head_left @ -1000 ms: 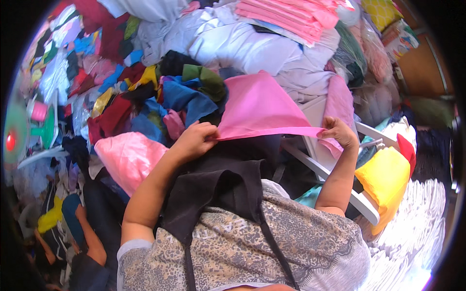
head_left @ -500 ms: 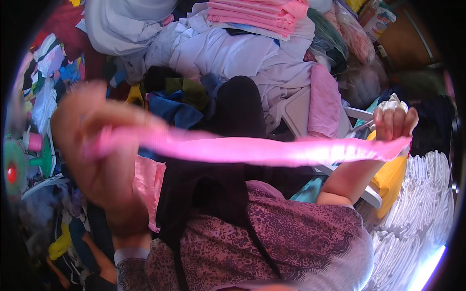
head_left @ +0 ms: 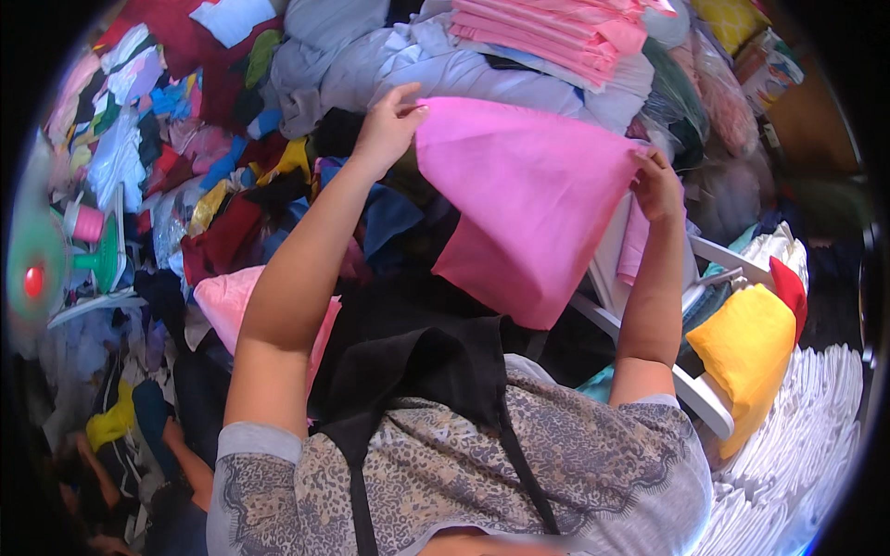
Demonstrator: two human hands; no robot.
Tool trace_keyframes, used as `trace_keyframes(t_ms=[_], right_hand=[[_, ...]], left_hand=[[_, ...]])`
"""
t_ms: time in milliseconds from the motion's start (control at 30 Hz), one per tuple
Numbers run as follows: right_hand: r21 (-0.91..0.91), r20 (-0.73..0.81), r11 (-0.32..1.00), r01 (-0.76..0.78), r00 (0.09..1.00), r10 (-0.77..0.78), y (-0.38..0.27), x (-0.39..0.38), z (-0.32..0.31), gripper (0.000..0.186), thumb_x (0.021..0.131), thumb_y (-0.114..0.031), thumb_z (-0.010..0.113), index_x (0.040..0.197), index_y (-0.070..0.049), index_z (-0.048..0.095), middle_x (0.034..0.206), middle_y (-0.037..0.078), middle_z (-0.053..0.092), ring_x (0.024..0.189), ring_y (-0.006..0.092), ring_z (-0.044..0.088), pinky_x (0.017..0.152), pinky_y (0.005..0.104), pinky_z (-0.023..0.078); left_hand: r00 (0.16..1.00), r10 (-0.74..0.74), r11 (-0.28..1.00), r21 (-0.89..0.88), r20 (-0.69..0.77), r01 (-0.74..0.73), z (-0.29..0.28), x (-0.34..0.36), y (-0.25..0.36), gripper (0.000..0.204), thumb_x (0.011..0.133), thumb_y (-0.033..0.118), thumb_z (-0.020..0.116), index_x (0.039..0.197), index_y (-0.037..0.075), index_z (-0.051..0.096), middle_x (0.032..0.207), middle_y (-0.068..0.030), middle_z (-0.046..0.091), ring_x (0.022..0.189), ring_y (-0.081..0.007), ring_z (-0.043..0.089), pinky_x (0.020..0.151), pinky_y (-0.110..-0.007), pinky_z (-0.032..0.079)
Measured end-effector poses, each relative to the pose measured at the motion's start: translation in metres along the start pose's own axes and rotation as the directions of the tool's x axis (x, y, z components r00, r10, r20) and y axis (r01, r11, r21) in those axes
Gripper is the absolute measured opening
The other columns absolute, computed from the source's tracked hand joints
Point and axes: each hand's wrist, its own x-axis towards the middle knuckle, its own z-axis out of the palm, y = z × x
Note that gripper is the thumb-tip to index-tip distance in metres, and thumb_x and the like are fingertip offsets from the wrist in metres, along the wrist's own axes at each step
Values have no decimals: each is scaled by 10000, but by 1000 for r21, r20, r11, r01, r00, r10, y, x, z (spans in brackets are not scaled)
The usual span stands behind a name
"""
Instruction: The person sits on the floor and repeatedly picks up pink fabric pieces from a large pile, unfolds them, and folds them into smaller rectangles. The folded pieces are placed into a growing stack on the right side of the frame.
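A pink piece of cloth (head_left: 528, 199) hangs spread out in front of me, held up by its two upper corners. My left hand (head_left: 389, 130) pinches the left corner between thumb and fingers. At the right corner my right hand (head_left: 656, 183) is closed on the edge, with the fingertips over the fabric. The cloth's lower edge falls to a point above my black apron (head_left: 417, 361). Another pink cloth (head_left: 227, 301) lies partly behind my left forearm.
A stack of folded pink cloths (head_left: 547, 42) rests on white fabric at the back. Colourful scraps (head_left: 120, 130) heap up on the left beside a green fan (head_left: 42, 259). Yellow cloth (head_left: 746, 347) hangs over a white frame at right, near stacked white fabric (head_left: 807, 426). Another person's arm (head_left: 190, 463) shows lower left.
The pink cloth was a narrow strip stretched sideways; now it hangs open and farther away. Both hands have moved forward and closer together, the left one rightward.
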Motion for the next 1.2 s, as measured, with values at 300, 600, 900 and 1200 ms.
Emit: trace_keyframes(t_ms=[300,600,900,1200], right_hand=[[-739,111,587,330,920,-377,91,-67,114,659,808,-330,786,1349,-41,548,1435,234,465,1302,369,468,1068,429,391],[-846,407,216,487,852,-328,108,-92,180,620,795,-311,758,1377,-222,564,1570,230,270,1398,489,283,1136,536,294],[-918,316,157,364,911,-265,114,-78,188,437,954,-378,595,1382,-300,564,1588,201,259,1424,473,266,1118,584,279],[-922,339,99,375,903,-265,117,-74,194,343,1014,-355,502,1324,-269,623,1594,158,285,1458,417,241,1127,592,228]], left_hand=[[508,-849,512,-458,-144,727,-67,-76,-240,605,881,337,677,1399,96,479,1213,-99,575,1125,-307,529,903,-467,453],[677,-735,480,674,-40,561,-77,-153,-347,686,787,427,706,1351,63,564,1282,-181,612,1182,-362,573,1002,-446,443],[609,-721,316,626,-330,713,-66,-141,-335,446,839,377,608,1254,226,674,1303,-151,634,1244,-342,573,1053,-441,438],[629,-295,757,225,-719,613,-82,-92,-248,274,830,349,669,930,123,787,941,-134,739,894,-355,701,803,-426,550]])
